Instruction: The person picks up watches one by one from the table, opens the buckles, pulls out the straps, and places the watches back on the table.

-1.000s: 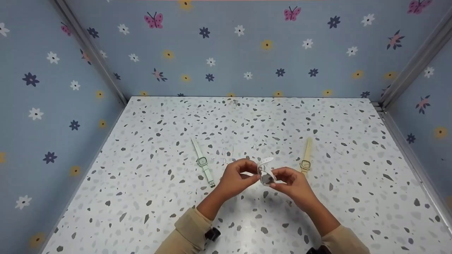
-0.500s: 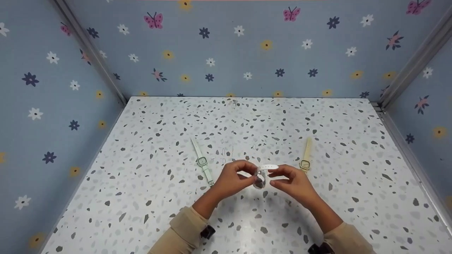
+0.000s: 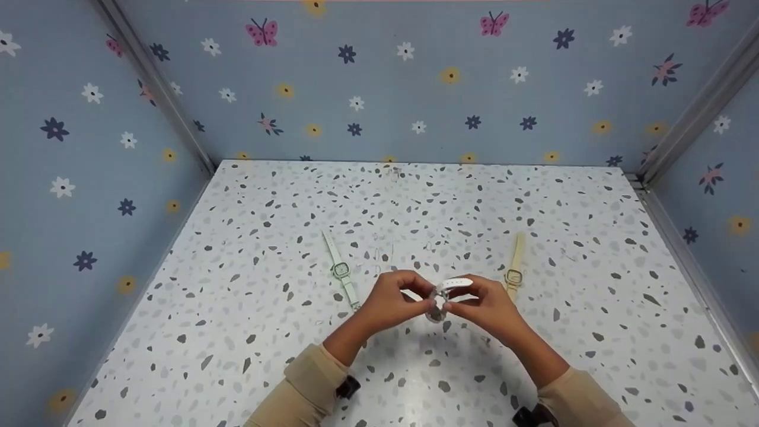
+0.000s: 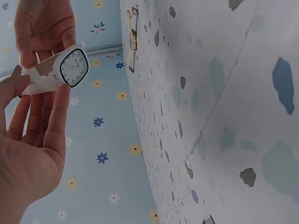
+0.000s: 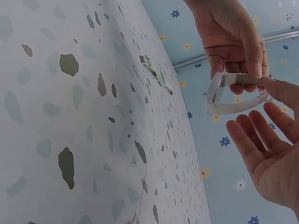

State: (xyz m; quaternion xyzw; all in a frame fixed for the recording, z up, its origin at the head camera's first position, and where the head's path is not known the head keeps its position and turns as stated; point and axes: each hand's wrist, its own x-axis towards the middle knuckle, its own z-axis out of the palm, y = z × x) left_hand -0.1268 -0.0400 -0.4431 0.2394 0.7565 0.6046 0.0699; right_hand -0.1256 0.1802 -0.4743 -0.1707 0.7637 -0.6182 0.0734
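Note:
Between the two hands, above the table, a white wristwatch is held with its strap bent round into a loop. My left hand pinches it from the left side with thumb and fingers. From the right, my right hand pinches the strap near its buckle end. The left wrist view shows the watch's square white dial with a dark rim, facing away from me. In the right wrist view the strap curves from the case to the right fingertips.
A pale green watch lies flat on the speckled white table, left of the hands. Right of them lies a pale yellow watch, partly behind the right hand. Blue flowered panels enclose the table at the back and sides.
The watch has shifted slightly left and turned, its loose strap end now pointing right. My right hand came off the case, stood apart from it briefly, then took the strap.

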